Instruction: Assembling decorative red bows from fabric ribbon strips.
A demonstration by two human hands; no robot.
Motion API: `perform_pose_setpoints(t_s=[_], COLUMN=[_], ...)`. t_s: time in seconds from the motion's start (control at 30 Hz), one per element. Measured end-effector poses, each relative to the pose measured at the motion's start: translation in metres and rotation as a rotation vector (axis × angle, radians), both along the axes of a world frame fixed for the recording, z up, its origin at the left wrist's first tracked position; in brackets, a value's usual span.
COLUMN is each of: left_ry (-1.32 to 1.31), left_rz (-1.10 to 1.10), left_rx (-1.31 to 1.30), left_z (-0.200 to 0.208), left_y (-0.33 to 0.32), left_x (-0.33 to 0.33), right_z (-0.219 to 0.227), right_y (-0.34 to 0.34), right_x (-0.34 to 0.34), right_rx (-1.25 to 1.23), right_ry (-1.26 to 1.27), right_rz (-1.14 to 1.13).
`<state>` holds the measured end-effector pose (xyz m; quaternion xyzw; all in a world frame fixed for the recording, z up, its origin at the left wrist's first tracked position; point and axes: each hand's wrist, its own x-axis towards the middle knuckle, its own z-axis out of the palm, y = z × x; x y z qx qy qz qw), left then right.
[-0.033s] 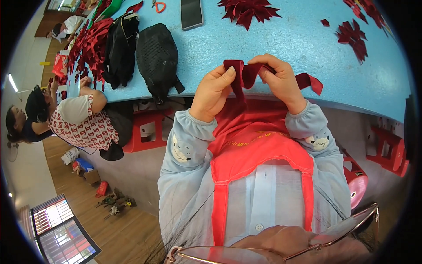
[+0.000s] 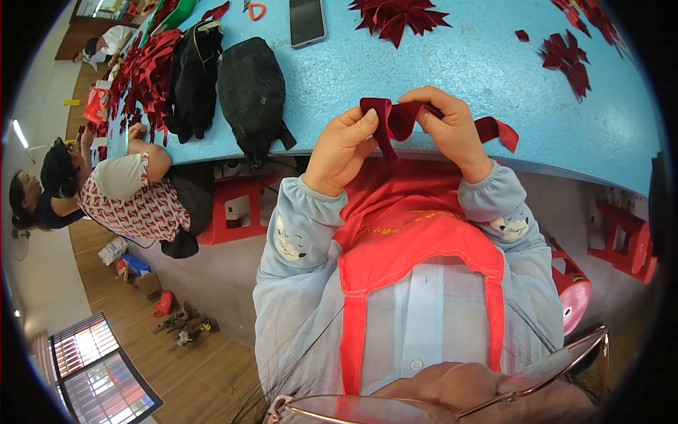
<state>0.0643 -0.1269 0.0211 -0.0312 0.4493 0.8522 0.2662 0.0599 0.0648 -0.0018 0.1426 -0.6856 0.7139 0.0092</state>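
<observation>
A dark red velvet ribbon is stretched between my two hands above the table's near edge. My left hand pinches it between thumb and fingers, where it folds over into a loop and a short end hangs down. My right hand grips it a little further along, with the fingers curled round it. Past the right hand, the ribbon's loose tail curls out to the right over the blue table. The fingers partly hide the ribbon where they hold it.
On the table lie a black mesh bag, a black cloth bag, a phone, orange-handled scissors, a red ribbon bow, a smaller one and a ribbon heap. A co-worker sits at left. Red stools stand below.
The short ribbon end hanging by my left hand sits slightly higher. Both hands stay almost where they were, still gripping the ribbon.
</observation>
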Motion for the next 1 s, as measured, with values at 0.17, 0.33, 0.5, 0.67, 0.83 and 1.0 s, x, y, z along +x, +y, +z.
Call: perform_pose_setpoints(t_s=[0.17, 0.33, 0.5, 0.67, 0.83, 1.0], left_ry=[-0.039, -0.046, -0.034, -0.055, -0.054, -0.044], left_rz=[-0.052, -0.118, -0.101, -0.066, -0.078, -0.026], left_rx=[0.06, 0.033, -0.022, -0.006, -0.021, -0.027], left_z=[-0.001, 0.001, 0.0, -0.004, -0.003, -0.01], left_y=[0.002, 0.005, 0.012, 0.01, 0.014, 0.015], left_x=[0.003, 0.006, 0.01, 0.011, 0.015, 0.016], right_z=[-0.005, -0.001, -0.001, -0.001, -0.005, -0.006], right_y=[0.003, 0.002, -0.002, -0.001, -0.002, -0.001], right_x=[-0.003, -0.001, -0.003, -0.003, -0.006, -0.007], right_rx=[0.077, 0.062, 0.025, 0.078, 0.135, 0.091], right_ry=[0.197, 0.132, 0.091, 0.154, 0.156, 0.155], right_rz=[-0.008, -0.055, -0.104, -0.091, -0.136, -0.18])
